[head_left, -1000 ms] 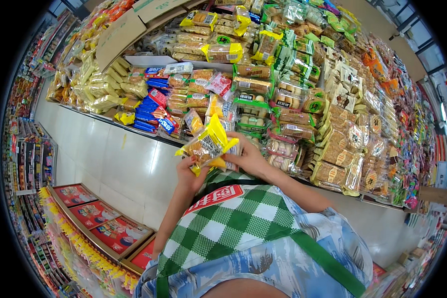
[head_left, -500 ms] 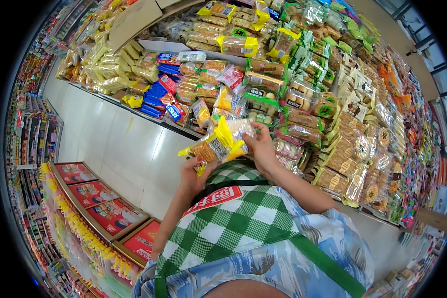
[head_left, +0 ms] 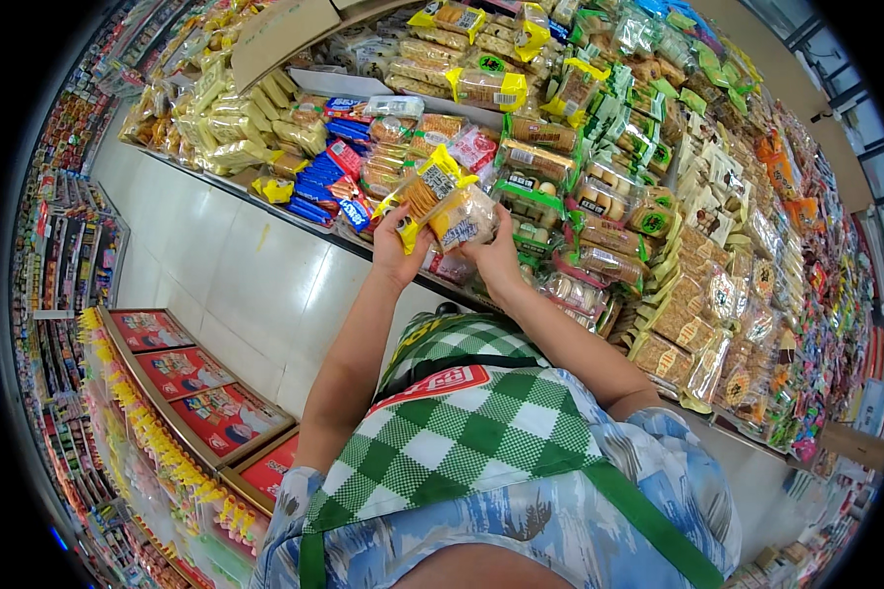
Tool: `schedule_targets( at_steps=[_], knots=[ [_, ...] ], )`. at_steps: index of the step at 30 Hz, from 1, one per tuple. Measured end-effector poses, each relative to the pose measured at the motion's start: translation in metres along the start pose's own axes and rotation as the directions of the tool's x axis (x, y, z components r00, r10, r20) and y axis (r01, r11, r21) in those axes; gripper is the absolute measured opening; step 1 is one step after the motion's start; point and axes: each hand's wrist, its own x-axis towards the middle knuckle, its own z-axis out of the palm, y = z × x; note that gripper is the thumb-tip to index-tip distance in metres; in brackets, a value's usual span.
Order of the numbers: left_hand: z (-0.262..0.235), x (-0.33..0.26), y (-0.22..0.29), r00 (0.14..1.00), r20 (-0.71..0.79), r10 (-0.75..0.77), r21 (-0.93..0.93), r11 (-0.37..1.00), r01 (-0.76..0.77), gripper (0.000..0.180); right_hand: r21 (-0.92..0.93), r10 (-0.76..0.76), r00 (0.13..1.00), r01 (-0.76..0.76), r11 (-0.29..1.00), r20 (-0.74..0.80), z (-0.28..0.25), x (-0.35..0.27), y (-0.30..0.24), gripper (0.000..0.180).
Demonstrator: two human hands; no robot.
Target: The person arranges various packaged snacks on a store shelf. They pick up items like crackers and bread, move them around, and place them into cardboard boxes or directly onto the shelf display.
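Observation:
My left hand [head_left: 400, 253] grips a yellow-and-clear packet of biscuits [head_left: 425, 194] by its lower left side. Beside it, touching, my right hand [head_left: 496, 257] holds a clear packet of pale bread-like pastry [head_left: 465, 218] at its right edge. Both packets are held out over the near edge of the display. Just beyond them lie blue packets [head_left: 314, 187] on the left and green-trimmed clear trays of round cakes [head_left: 528, 201] on the right.
Bagged snacks heap the display, with gold-wrapped packets [head_left: 231, 123] at left and flat crisp packets [head_left: 673, 324] at right. A cardboard flap [head_left: 285, 39] rises at the back. Behind the pale floor aisle [head_left: 236, 265], a rack with red panels [head_left: 216, 417] stands lower left.
Both hands have reached forward, away from my body, carrying the two packets over the display edge. The clear packet has turned and now faces up beside the yellow one.

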Motion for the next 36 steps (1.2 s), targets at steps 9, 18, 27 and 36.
schedule_targets(
  at_steps=[9,18,27,36],
  knots=[
    [0.013,-0.016,0.011,0.987,0.154,-0.045,0.111,0.993,0.027,0.045,-0.77,-0.052,0.999,0.038,0.637,0.006,0.011,-0.008,-0.034,0.085],
    [-0.016,-0.015,0.029,0.968,0.222,-0.112,0.088,0.992,0.095,0.055,-0.086,0.215,0.976,-0.212,0.973,0.024,-0.016,0.015,-0.032,0.067],
    [-0.002,-0.006,-0.001,0.965,0.21,-0.156,0.131,0.983,0.131,0.043,0.146,0.272,0.962,-0.274,0.951,0.038,-0.022,0.02,-0.03,0.054],
    [0.002,-0.004,-0.013,0.942,0.244,-0.231,0.099,0.972,0.212,0.045,0.085,0.175,0.981,-0.168,0.982,-0.086,-0.006,0.02,-0.01,0.044]
  ],
)
